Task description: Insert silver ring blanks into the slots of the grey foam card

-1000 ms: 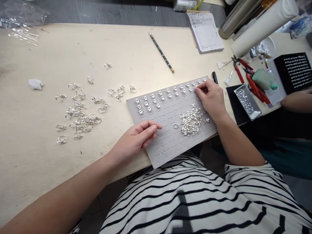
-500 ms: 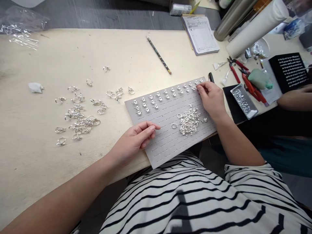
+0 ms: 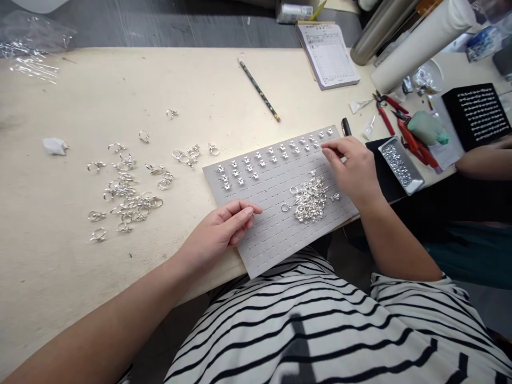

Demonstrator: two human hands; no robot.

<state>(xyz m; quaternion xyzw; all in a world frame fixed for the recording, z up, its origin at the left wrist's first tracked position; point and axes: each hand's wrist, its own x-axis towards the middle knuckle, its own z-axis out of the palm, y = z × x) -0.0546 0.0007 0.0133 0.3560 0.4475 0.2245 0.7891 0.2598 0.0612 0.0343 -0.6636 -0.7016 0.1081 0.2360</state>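
Note:
A grey slotted ring display board [image 3: 276,240] lies at an angle along the table's front edge. Small silver rings [image 3: 273,159] stand in rows in its upper slots. A heap of loose silver rings [image 3: 310,201] rests on its right half. My right hand [image 3: 354,168] is over the board's right side, by the end of the second row, thumb and forefinger slightly apart with nothing visible between them. Over the board's left edge, my left hand [image 3: 226,226] is loosely closed, thumb against the curled fingers and forefinger pointing right; no object shows in it.
More silver rings [image 3: 128,200] are scattered on the table at left, near a crumpled white packet [image 3: 56,146]. A pencil [image 3: 260,90] and notepad [image 3: 330,56] lie farther back. To the right are red-handled pliers [image 3: 384,114], a tray of small silver pieces [image 3: 401,165] and another person's arm [image 3: 484,160].
My right hand has drawn back slightly to the right from the second row's end, and its thumb and forefinger have parted. My left hand has stayed in place.

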